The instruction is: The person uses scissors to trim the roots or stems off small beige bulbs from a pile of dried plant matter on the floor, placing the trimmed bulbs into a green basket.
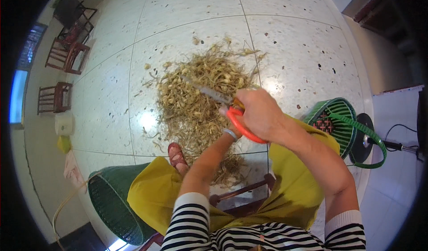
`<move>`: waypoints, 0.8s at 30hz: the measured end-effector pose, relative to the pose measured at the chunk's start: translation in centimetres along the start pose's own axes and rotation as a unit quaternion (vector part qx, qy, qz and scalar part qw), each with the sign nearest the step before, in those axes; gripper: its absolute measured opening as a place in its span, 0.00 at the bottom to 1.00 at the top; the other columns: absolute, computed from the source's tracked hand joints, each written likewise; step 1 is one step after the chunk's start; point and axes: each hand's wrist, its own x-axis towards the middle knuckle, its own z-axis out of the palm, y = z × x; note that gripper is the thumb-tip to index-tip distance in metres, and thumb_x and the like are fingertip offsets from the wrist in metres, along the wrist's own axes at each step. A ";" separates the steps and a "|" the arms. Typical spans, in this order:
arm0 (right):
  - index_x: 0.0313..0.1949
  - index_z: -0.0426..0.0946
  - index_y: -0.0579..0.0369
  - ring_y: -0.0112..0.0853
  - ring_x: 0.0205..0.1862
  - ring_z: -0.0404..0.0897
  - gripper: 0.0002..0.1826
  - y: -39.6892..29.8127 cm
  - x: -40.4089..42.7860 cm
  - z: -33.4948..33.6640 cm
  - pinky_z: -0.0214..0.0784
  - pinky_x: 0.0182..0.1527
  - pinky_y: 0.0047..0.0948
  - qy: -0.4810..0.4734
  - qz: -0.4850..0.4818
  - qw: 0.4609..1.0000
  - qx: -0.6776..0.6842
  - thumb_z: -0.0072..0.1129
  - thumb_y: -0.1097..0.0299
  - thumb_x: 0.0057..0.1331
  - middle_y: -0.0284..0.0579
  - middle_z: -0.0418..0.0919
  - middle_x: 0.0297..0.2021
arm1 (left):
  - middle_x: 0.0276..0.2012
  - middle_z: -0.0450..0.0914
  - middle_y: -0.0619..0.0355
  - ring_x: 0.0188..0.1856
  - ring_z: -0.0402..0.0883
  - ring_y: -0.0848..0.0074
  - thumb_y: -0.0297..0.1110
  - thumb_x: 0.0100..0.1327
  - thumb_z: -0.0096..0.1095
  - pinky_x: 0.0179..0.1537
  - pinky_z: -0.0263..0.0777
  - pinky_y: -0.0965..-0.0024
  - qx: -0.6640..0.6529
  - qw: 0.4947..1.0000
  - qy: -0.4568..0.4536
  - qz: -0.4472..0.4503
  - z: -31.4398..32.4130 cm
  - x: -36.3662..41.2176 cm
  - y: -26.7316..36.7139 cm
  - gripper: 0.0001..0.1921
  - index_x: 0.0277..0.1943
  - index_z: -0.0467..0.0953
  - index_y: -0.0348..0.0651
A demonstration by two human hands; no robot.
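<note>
My right hand (262,113) grips a pair of scissors by its orange-red handles (241,128). The metal blades (214,93) point up and left, over a heap of dried bulbs (197,100) with stringy roots and stalks, maybe garlic or small onions. Crossing beneath the right hand is my left hand (236,125), a pale bracelet (230,134) at its wrist. The scissors and right hand cover most of its fingers, so whatever it holds is hidden. Loose trimmings (230,167) lie on the floor between my feet.
A green woven basket (117,197) lies tilted by my left knee; another green basket (329,117) with a strap handle stands at right, beside a round black base (362,137). Wooden chairs (55,97) line the left wall. A wooden stool rail (247,189) shows beneath me.
</note>
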 end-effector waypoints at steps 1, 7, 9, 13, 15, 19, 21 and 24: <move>0.21 0.68 0.64 0.53 0.21 0.71 0.26 -0.2 -0.3 0.0 0.64 0.26 0.43 0.001 0.002 1.000 -0.001 0.63 0.50 0.57 0.60 0.69 0.15 | 0.54 0.73 0.47 0.54 0.73 0.57 0.24 0.55 0.55 0.56 0.67 0.63 0.036 0.999 -0.011 -0.031 0.8 0.1 -1.0 0.21 0.54 0.73 0.41; 0.22 0.68 0.64 0.58 0.22 0.72 0.25 -0.8 -1.3 -1.0 0.65 0.27 0.47 -0.029 -0.018 0.999 0.019 0.63 0.52 0.57 0.63 0.70 0.15 | 0.52 0.75 0.48 0.52 0.75 0.59 0.28 0.57 0.56 0.54 0.68 0.64 0.104 0.986 -0.052 -0.123 2.1 -0.5 -4.4 0.19 0.53 0.74 0.41; 0.22 0.67 0.64 0.58 0.22 0.72 0.25 -0.5 -1.3 -0.9 0.65 0.27 0.47 -0.016 -0.022 1.000 0.016 0.63 0.52 0.57 0.63 0.69 0.15 | 0.52 0.76 0.48 0.52 0.75 0.60 0.30 0.57 0.57 0.54 0.68 0.64 0.083 0.987 -0.062 -0.124 1.6 -0.5 -4.3 0.19 0.53 0.74 0.40; 0.22 0.66 0.65 0.59 0.22 0.71 0.26 -0.4 -1.1 -0.8 0.64 0.27 0.47 -0.007 -0.021 1.000 0.013 0.64 0.52 0.56 0.64 0.69 0.16 | 0.51 0.77 0.49 0.51 0.76 0.61 0.32 0.58 0.58 0.52 0.69 0.65 -0.007 0.990 -0.087 -0.114 -0.9 -1.0 -3.1 0.18 0.53 0.74 0.40; 0.22 0.67 0.66 0.58 0.22 0.71 0.26 -0.1 -1.0 -0.6 0.64 0.27 0.46 0.004 -0.037 0.999 0.031 0.65 0.52 0.56 0.64 0.69 0.16 | 0.50 0.77 0.49 0.50 0.76 0.62 0.33 0.59 0.58 0.52 0.69 0.65 -0.058 0.986 -0.106 -0.114 -3.5 -1.0 -1.6 0.18 0.52 0.74 0.40; 0.21 0.68 0.66 0.55 0.19 0.69 0.28 -0.9 -0.2 0.0 0.63 0.26 0.42 0.013 -0.054 0.995 0.079 0.65 0.49 0.55 0.63 0.68 0.16 | 0.39 0.80 0.54 0.40 0.78 0.72 0.44 0.63 0.58 0.42 0.71 0.68 -0.054 0.981 -0.138 -0.125 -12.3 -1.5 0.9 0.18 0.48 0.76 0.40; 0.19 0.68 0.65 0.43 0.15 0.70 0.27 -1.3 0.2 1.1 0.62 0.22 0.37 0.042 -0.094 0.992 0.076 0.64 0.51 0.57 0.56 0.69 0.13 | 0.33 0.77 0.60 0.32 0.73 0.79 0.46 0.64 0.56 0.33 0.69 0.72 -0.195 0.939 -0.079 -0.272 -17.5 -2.9 1.6 0.16 0.45 0.76 0.41; 0.17 0.69 0.59 0.19 0.15 0.66 0.24 -0.5 0.1 1.1 0.56 0.17 0.26 0.025 -0.024 0.994 0.107 0.63 0.54 0.60 0.36 0.68 0.11 | 0.38 0.75 0.61 0.38 0.74 0.81 0.37 0.61 0.63 0.38 0.70 0.74 -0.513 0.820 -0.084 -0.239 -21.2 -3.2 9.4 0.19 0.51 0.72 0.34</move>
